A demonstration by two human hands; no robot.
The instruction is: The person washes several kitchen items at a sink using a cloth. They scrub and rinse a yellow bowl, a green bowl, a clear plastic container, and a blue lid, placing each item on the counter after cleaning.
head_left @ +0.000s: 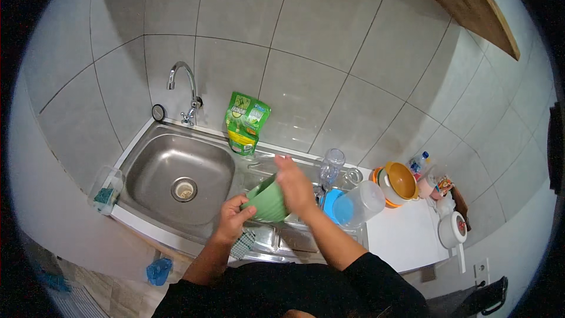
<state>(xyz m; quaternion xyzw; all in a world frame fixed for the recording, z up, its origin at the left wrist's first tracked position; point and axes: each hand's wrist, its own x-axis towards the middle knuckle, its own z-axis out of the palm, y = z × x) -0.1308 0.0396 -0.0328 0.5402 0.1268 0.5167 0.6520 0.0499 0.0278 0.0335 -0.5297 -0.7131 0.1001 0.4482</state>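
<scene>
My left hand (234,218) grips a ribbed green bowl (266,203) by its left side, thumb on the outer wall. The bowl is tilted above the steel drainboard, just right of the sink basin (145,172). Blurred, my right hand (295,187) overlaps the bowl's right side with its fingers pointing up; whether it grips the bowl cannot be told. Beneath the left forearm, a checked cloth (243,244) lies at the drainboard's front edge. A green detergent pouch (247,123) leans against the tiled wall behind the bowl.
A chrome faucet (190,92) rises behind the basin. A clear container with a green scouring pad (104,195) sits at left. Glass jar (332,168), clear plastic container (364,203), stacked bowls (401,180) and white handled pot (453,230) stand at right. A wooden shelf (468,4) overhangs upper right.
</scene>
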